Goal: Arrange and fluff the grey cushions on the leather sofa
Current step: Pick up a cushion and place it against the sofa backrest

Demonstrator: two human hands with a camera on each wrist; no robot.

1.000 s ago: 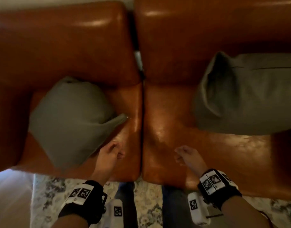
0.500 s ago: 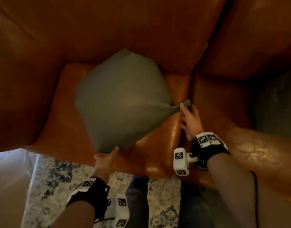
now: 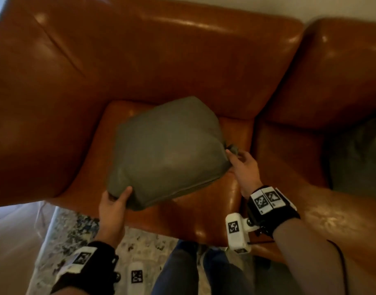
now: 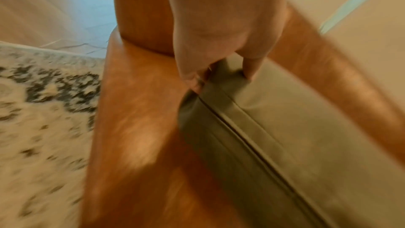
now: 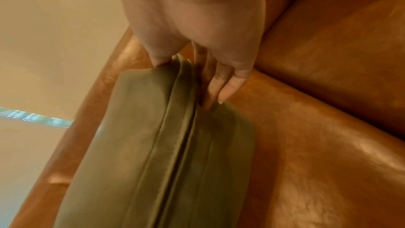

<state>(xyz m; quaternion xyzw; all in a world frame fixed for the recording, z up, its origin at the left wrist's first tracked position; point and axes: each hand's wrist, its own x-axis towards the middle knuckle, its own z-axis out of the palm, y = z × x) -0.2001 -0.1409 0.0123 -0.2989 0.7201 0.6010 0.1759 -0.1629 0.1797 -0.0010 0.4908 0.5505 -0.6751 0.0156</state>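
The grey cushion (image 3: pixel 167 154) sat on the left seat of the leather sofa (image 3: pixel 140 60), its far edge near the backrest and its near edge toward the front of the seat. The left hand (image 3: pixel 113 206) reached up from below and gripped the cushion's near left corner, thumb on top and the other fingers (image 4: pixel 197 82) curled under the seam. The right hand (image 3: pixel 244 167) held the right corner, where the fabric bunched into a small tuft, its thumb on one face and its fingers (image 5: pixel 219 89) on the other. Both forearms stretched forward, each with a black wrist strap.

Both wrist views were smeared by motion, so fine detail of the grips was hard to read. A second grey cushion (image 3: pixel 361 150) at the right edge was cut off and dim.

The held cushion looked plump and smooth, with a piped seam running along its edge. A patterned rug (image 3: pixel 76 241) lay on the floor in front.
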